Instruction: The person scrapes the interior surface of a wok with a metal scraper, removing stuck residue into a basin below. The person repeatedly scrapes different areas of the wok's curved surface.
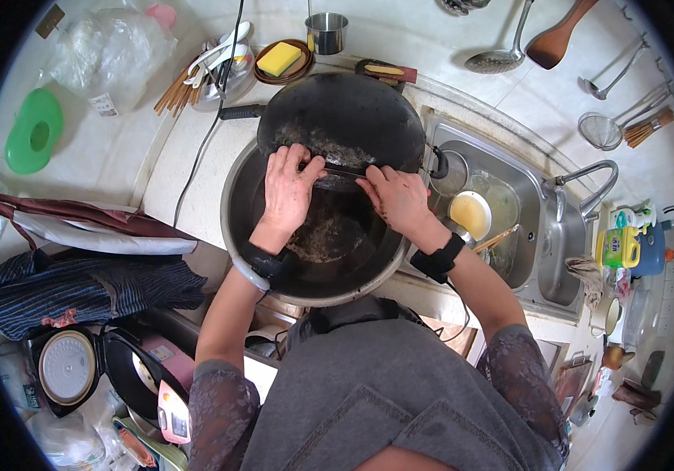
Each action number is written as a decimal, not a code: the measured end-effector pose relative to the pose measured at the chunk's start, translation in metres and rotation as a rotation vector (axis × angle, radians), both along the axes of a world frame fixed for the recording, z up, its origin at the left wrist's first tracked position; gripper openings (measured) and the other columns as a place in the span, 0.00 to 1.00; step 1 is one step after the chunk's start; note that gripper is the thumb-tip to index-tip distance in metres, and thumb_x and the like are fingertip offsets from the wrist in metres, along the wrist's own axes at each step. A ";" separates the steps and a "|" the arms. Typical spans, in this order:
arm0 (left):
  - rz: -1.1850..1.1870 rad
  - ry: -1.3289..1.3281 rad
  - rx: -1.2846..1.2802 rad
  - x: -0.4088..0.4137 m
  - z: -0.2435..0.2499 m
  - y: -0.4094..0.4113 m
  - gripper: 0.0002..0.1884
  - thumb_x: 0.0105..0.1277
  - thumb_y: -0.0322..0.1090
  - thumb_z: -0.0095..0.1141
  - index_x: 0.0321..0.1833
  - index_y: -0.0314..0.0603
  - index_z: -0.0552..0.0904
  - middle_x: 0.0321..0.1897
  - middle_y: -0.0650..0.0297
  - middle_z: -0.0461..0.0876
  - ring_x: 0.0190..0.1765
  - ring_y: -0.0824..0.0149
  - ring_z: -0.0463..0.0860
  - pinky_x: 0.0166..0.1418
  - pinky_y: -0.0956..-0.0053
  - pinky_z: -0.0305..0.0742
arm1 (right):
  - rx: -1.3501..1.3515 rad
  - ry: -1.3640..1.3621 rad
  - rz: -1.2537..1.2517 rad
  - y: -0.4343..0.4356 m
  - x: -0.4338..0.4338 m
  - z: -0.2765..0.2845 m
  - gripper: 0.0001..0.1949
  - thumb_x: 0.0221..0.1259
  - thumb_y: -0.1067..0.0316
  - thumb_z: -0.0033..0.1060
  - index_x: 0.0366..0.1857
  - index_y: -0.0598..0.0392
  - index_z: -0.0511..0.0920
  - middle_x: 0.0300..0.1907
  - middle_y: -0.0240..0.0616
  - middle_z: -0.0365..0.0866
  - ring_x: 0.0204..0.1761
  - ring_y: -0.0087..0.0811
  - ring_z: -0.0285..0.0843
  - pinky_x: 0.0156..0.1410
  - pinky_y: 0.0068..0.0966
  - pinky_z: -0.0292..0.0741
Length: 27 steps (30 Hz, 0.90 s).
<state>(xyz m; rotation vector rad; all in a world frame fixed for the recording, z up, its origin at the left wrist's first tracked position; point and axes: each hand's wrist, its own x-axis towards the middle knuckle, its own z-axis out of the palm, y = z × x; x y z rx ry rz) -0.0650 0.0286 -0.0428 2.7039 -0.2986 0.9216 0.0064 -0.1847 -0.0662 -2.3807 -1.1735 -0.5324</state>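
A blackened wok [342, 112] is tilted over the far side of a large round basin [236, 259], its underside showing flaky soot. My left hand [287, 185] has its fingertips at the wok's near part, and my right hand [395, 197] pinches at the same part farther right. Between the fingers of both hands lies a thin dark strip or edge [340, 176]; I cannot tell what it is. Both hands have dark specks on them. Dark water or a dark surface with floating bits shows in the basin below. My fingertips are partly hidden.
On the right a steel sink [525, 235] holds a white bowl [470, 215], a strainer [450, 173] and chopsticks. A yellow sponge [279, 59] lies on brown dishes behind the wok. A black cable [198, 147] crosses the counter on the left. An open rice cooker [136, 377] stands lower left.
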 end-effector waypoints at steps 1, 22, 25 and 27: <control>-0.009 -0.008 -0.001 0.001 -0.002 0.001 0.08 0.60 0.32 0.66 0.40 0.44 0.82 0.39 0.59 0.74 0.45 0.54 0.75 0.49 0.60 0.70 | -0.013 0.005 0.007 -0.001 -0.002 -0.003 0.12 0.71 0.56 0.63 0.33 0.50 0.75 0.26 0.38 0.78 0.28 0.42 0.83 0.31 0.39 0.76; -0.082 0.052 0.024 -0.015 -0.017 -0.003 0.07 0.60 0.29 0.64 0.41 0.44 0.83 0.37 0.58 0.73 0.46 0.54 0.75 0.52 0.61 0.70 | -0.038 0.030 0.056 -0.010 -0.009 -0.014 0.12 0.71 0.56 0.63 0.34 0.51 0.76 0.23 0.40 0.76 0.27 0.46 0.82 0.31 0.41 0.76; -0.101 0.086 -0.054 -0.016 -0.013 -0.002 0.07 0.61 0.29 0.64 0.41 0.43 0.82 0.38 0.57 0.74 0.46 0.52 0.75 0.52 0.60 0.71 | -0.056 0.001 0.044 -0.010 -0.008 -0.009 0.11 0.71 0.56 0.62 0.35 0.52 0.77 0.24 0.41 0.77 0.28 0.47 0.83 0.33 0.42 0.76; -0.117 0.048 -0.152 -0.008 -0.006 0.001 0.07 0.61 0.29 0.64 0.41 0.42 0.82 0.38 0.56 0.74 0.46 0.50 0.75 0.51 0.59 0.71 | -0.038 -0.110 0.026 -0.008 -0.004 0.004 0.11 0.72 0.57 0.61 0.37 0.52 0.77 0.25 0.41 0.77 0.29 0.47 0.83 0.35 0.43 0.76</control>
